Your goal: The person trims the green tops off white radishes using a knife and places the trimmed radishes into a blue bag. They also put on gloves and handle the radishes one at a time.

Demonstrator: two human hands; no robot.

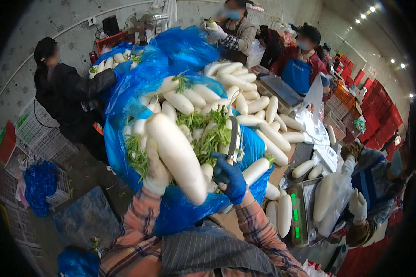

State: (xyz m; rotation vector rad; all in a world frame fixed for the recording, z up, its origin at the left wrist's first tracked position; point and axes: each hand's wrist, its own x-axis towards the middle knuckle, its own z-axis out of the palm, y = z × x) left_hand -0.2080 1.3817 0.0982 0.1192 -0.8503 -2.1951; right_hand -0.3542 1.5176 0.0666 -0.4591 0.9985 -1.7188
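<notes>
A large white daikon radish point(176, 157) is raised over the pile, gripped in my left hand point(156, 176), which wears a whitish glove. My right hand point(233, 181), in a blue glove, grips a knife point(233, 136) by its handle, the blade pointing up and away from me. Beneath both hands, a big blue plastic bag point(190, 204) lies open, full of daikons with cut green leaf tops point(211, 135) among them. Just right of the knife hand, one daikon point(257, 171) still has a short green stub at its end.
Many trimmed daikons point(272, 143) are heaped to the right. A scale point(298, 216) with a green-lit display stands at the lower right, beside a person bagging daikons point(327, 202). Other people work across and at left. White crates point(41, 124) and a blue board point(86, 218) lie left.
</notes>
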